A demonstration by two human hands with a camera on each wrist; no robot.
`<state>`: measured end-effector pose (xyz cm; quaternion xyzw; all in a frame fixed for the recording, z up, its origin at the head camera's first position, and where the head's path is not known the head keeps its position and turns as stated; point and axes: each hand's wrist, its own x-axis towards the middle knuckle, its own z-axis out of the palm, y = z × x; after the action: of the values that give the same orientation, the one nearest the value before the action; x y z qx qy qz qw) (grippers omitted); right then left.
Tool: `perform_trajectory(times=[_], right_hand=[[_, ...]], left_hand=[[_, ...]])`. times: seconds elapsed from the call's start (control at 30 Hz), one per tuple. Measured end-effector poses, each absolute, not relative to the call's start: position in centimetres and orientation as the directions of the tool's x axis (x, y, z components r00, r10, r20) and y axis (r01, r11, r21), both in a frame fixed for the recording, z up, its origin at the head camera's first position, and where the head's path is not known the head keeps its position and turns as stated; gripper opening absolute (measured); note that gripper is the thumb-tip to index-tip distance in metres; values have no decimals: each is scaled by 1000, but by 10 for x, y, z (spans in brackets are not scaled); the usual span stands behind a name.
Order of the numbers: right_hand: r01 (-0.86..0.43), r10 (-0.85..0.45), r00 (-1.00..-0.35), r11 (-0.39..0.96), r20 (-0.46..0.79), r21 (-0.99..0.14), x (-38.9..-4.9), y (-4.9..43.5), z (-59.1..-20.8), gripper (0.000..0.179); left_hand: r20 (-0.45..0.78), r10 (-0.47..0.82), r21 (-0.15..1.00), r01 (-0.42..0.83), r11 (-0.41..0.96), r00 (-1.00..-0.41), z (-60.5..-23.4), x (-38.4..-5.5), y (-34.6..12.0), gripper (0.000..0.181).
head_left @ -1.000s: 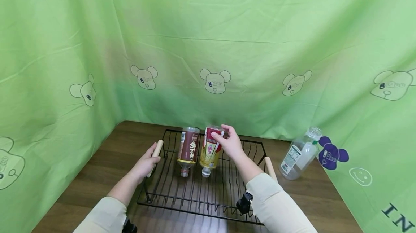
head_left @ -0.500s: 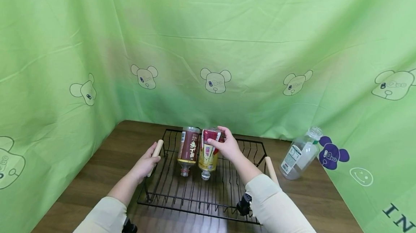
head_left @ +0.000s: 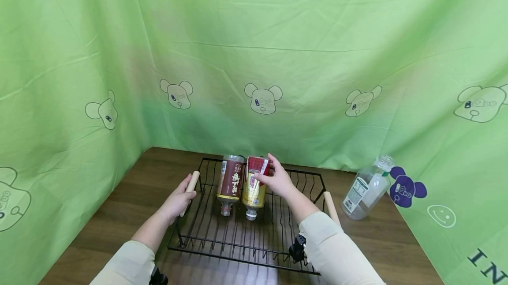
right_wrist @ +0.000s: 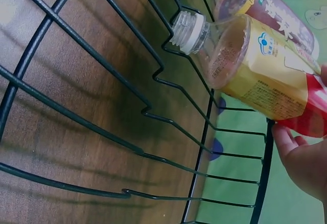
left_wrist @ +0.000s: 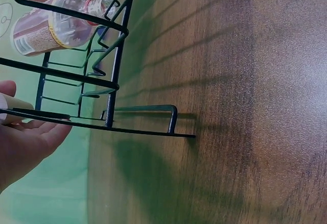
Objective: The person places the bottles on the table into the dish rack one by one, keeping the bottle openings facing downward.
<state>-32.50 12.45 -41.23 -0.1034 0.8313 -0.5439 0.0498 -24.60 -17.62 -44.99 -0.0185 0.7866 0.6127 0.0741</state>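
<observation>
A black wire dish rack (head_left: 222, 254) with pale wooden handles stands on the table. My left hand (head_left: 177, 200) grips the rack's left handle (head_left: 192, 183); the left wrist view shows fingers beneath that handle. Inside the rack a bottle with a red and yellow label (head_left: 254, 194) leans neck down. My right hand (head_left: 279, 180) holds it near its base, thumb on the front and fingers at the far side. Just left of it a bottle with a brown label (head_left: 230, 179) leans the same way. The right wrist view shows the bottle's uncapped threaded neck (right_wrist: 190, 32) against the wires.
To the right of the rack, a clear bottle with a white and green label (head_left: 363, 190) stands on the wooden table (head_left: 381, 241). The rack's right handle (head_left: 331, 207) is beside the right forearm. A green printed cloth (head_left: 222, 55) hangs behind and at both sides.
The red and yellow bottle has shifted left, nearer the brown-labelled one, and its neck sits slightly lower. My right hand moved left with it. My left hand has stayed on the handle.
</observation>
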Motion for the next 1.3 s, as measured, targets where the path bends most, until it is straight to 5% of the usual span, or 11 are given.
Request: perform_trajectory(times=[0.8,1.3], right_hand=[[-85,-185,-983,470,-4,-879,-327,121,-418,90],[-60,-133,-991,478,-4,-876,-322,159,-384,95]], left_hand=[[-142,72,960,-119,255,-987,-450,-246,-177,70],[-135,86,962,-110,249,-987,-450,-247,-177,70]])
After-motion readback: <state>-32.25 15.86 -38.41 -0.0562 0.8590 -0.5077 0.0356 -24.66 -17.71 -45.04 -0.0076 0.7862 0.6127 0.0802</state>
